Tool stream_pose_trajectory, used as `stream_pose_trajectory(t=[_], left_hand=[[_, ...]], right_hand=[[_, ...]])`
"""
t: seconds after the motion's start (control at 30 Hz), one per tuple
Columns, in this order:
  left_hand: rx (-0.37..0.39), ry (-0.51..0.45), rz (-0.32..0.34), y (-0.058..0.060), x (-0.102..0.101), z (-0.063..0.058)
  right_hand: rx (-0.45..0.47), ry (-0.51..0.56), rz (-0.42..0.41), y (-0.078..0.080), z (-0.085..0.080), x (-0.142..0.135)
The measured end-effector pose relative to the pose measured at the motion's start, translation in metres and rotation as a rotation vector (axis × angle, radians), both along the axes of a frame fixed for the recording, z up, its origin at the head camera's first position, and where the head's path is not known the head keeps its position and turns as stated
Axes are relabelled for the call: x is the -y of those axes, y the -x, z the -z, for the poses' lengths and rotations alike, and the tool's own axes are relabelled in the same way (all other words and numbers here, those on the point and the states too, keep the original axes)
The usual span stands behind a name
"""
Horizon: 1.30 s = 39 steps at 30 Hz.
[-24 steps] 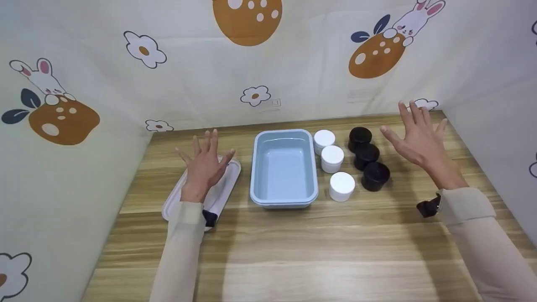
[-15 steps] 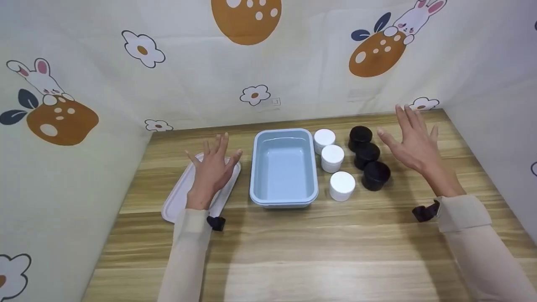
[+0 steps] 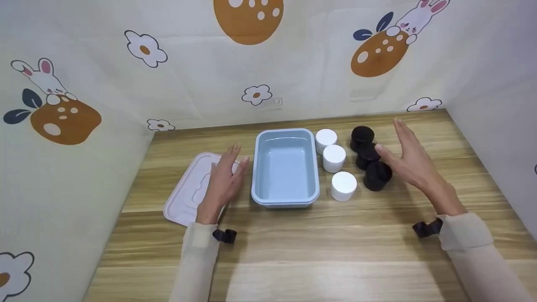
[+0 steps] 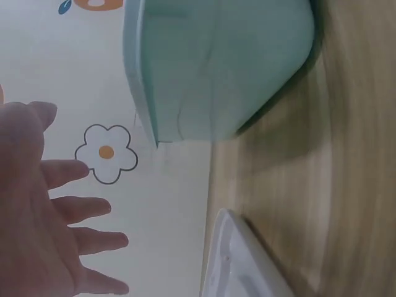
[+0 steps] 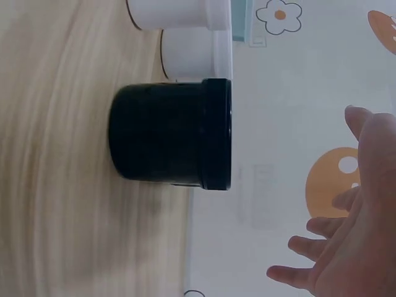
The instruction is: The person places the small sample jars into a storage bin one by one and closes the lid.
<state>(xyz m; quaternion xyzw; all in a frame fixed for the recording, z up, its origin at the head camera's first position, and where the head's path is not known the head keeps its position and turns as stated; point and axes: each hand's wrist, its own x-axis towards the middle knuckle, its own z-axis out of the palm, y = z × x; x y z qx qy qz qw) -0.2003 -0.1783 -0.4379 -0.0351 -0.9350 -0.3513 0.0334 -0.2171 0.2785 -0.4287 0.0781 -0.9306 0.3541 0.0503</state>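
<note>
In the head view my left hand (image 3: 223,183) hovers over the right side of a pale pinkish-white lid (image 3: 184,201), fingers extended and holding nothing. Just to its right stands a light blue rectangular tub (image 3: 286,172), its open top facing up. My right hand (image 3: 413,163) is held beside several black lidded jars (image 3: 377,176), fingers straight, nothing in its grasp. Three white lidded jars (image 3: 344,186) stand between the tub and the black ones. The right wrist view shows a black jar (image 5: 170,133) upright, apart from the spread fingers (image 5: 307,247).
A wooden tabletop (image 3: 293,251) lies under everything. Patterned cloth walls (image 3: 193,79) with rabbits, fruit and flowers enclose it at the back and both sides. A dark strap (image 3: 225,235) sits at the left wrist, another strap (image 3: 428,228) at the right.
My left hand has moved right across the lid toward the tub, uncovering more of the lid. My right hand has come lower and slightly left, nearer the black jars. The containers have stayed put.
</note>
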Motion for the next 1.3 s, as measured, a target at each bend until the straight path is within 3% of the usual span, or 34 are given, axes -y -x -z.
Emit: stream_pose_trajectory(t=[0.27,0.6,0.8,1.0,1.13,1.3], left_hand=[[-0.022,-0.185,-0.038,-0.005,-0.011,0.008],[0.159,-0.343,-0.099,-0.008,-0.028,0.020],[0.178,-0.408,-0.145,-0.006,-0.030,0.023],[0.206,-0.478,-0.147,-0.003,-0.027,0.026],[0.246,-0.522,-0.119,-0.001,-0.026,0.027],[0.282,-0.665,-0.080,0.001,-0.022,0.030]], right_hand=[[0.079,0.159,0.012,-0.010,0.013,0.002],[0.149,0.384,-0.031,-0.020,0.031,-0.001],[0.210,0.387,-0.065,-0.021,0.038,-0.001],[0.274,0.339,-0.075,-0.022,0.040,0.003],[0.292,0.315,-0.059,-0.023,0.043,0.004],[0.294,0.328,-0.026,-0.023,0.045,0.007]])
